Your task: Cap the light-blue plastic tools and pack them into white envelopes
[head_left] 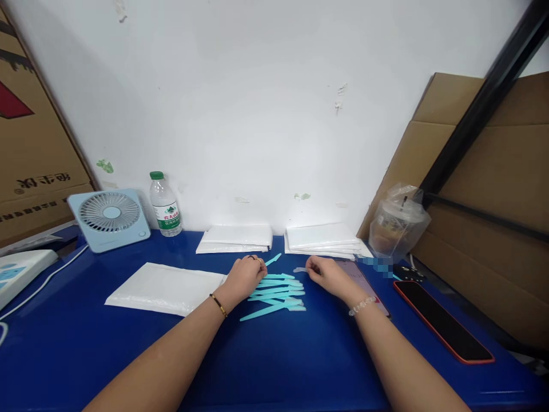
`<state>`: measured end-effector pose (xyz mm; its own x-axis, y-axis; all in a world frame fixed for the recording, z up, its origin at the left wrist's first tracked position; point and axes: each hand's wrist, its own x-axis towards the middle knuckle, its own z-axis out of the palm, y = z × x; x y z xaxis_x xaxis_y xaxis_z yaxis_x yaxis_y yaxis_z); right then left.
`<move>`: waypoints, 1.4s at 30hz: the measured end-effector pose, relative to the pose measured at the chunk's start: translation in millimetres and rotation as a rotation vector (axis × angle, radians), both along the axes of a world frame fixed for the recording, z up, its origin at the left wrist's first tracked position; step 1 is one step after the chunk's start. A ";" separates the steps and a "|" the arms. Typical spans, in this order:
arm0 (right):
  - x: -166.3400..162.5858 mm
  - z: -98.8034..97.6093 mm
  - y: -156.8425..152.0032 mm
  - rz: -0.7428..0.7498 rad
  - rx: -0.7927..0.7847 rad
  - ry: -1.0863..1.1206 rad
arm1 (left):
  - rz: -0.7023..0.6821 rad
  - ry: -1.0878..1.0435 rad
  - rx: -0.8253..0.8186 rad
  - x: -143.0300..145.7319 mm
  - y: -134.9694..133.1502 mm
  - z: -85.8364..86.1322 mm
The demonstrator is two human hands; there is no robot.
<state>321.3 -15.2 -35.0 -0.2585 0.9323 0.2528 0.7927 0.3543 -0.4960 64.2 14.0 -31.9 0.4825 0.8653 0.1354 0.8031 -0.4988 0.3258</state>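
Several turquoise eyebrow razors (274, 310) lie in a loose row on the blue table (274, 366), their handles pointing left. My left hand (245, 277) is closed at the left end of the row, fingers pinched around another turquoise eyebrow razor (273, 259) whose tip sticks out to the right. To the right of the row, my right hand (323, 273) pinches a small translucent strip (300, 269), perhaps a blade cover. A white padded mailer (165, 289) lies flat beside my left hand, partly behind it.
Against the wall rest two stacks of white mailers, the left stack (235, 237) and right stack (323, 237). A fan (111, 220) and water bottle (166, 209) stand at left. On the right are a bagged drink cup (397, 223), a lit phone (362, 277) and a red-edged phone (444, 320).
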 end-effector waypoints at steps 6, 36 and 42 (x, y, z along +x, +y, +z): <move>-0.3 1.3 -0.2 -0.047 -0.016 0.267 | -0.028 -0.020 0.041 -2.7 0.9 -1.2; -9.7 -5.1 0.4 0.054 -0.065 0.300 | -0.028 -0.209 -0.195 -3.2 1.3 -2.7; -6.2 -18.0 12.1 0.082 0.050 -0.028 | 0.107 -0.025 0.068 -8.8 12.5 -10.7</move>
